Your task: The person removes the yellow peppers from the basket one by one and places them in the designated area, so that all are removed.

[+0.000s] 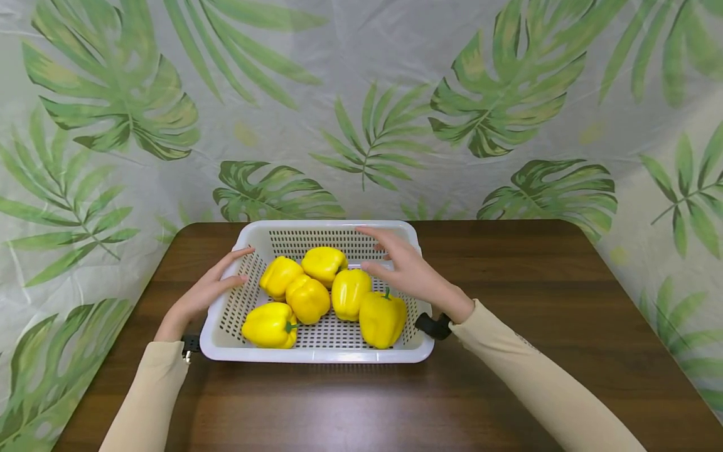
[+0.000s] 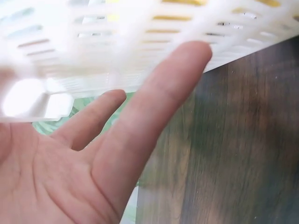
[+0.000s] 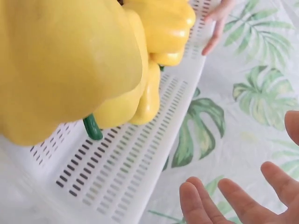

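A white perforated plastic basket (image 1: 316,355) holds several yellow bell peppers (image 1: 270,325), some with green stems. My left hand (image 1: 206,292) is at the basket's left side, fingers extended and thumb apart from them. In the left wrist view, the fingers (image 2: 135,126) lie close along the slotted wall (image 2: 126,51). My right hand (image 1: 403,267) is over the basket's right end, fingers spread and holding nothing. A large pepper (image 3: 70,65) with a green stem fills much of the right wrist view, and the right fingertips (image 3: 191,196) show apart from the basket wall.
The basket stands on a dark brown wooden table (image 1: 508,270), near its far edge. Behind the table hangs a pale cloth (image 1: 390,37) printed with green leaves. A black band (image 1: 433,326) is on the right wrist, and another (image 1: 191,343) on the left.
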`<state>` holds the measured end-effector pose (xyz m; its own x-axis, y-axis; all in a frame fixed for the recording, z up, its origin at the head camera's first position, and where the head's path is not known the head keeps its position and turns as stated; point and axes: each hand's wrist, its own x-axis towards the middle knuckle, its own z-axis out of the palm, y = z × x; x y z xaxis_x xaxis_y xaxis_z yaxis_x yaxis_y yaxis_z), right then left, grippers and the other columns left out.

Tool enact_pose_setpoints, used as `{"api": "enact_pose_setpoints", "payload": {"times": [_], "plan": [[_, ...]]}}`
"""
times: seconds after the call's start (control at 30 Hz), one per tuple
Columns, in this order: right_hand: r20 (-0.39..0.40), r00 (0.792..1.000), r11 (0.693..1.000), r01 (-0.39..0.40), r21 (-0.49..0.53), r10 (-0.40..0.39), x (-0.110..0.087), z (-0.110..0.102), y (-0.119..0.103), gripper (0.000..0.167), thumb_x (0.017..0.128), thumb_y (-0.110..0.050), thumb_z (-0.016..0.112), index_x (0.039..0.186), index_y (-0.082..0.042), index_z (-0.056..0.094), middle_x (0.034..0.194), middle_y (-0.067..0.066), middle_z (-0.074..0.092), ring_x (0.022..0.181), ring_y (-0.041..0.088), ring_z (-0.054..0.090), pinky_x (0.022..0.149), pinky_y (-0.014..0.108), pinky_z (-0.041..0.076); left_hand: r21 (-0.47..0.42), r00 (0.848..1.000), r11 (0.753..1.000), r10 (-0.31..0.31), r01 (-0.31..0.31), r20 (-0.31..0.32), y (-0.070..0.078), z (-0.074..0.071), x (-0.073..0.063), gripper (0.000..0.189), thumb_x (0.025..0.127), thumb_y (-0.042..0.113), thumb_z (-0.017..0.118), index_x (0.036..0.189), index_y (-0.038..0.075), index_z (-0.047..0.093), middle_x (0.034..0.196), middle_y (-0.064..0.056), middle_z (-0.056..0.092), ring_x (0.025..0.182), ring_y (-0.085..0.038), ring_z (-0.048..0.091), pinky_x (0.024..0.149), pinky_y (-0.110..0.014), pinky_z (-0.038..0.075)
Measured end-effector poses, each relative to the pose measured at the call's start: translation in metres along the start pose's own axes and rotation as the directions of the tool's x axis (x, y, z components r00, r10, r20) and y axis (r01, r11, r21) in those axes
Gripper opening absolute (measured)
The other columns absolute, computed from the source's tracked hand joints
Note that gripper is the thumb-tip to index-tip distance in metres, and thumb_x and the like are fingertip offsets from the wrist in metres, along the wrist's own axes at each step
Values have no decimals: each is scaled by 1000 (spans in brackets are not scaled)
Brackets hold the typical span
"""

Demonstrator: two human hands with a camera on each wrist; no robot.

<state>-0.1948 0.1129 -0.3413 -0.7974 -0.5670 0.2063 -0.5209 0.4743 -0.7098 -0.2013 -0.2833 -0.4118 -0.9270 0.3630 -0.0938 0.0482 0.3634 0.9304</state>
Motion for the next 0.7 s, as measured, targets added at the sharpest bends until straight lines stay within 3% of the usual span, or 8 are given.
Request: {"api": "enact_pose_setpoints", "payload": {"times": [0.23,0.5,0.7], "plan": [[28,1000,1000,-5,5,5,8,9,2,60,95,-23,60,148,-12,34,149,6,35,116,29,49,94,46,44,-45,999,999,4,-5,-34,1,5,-2,58,98,15,49,151,17,24,149,-27,24,102,-48,57,67,-49,56],[106,989,993,-106,41,101,16,17,6,58,95,-22,59,148,-15,35,150,8,33,119,36,48,92,47,46,-68,998,997,26,-30,-55,1,8,-2,56,98,11,46,150,13,26,150,-27,22,107,-51,52,69,-47,56],[162,978,985,-147,87,131,19,20,7,57,96,-20,57,148,-14,34,153,11,28,121,43,46,91,45,47,-84,998,996,23,-29,-62,1,10,-2,55,98,12,46,150,14,26,151,-25,20,110,-53,49,71,-48,55]]}}
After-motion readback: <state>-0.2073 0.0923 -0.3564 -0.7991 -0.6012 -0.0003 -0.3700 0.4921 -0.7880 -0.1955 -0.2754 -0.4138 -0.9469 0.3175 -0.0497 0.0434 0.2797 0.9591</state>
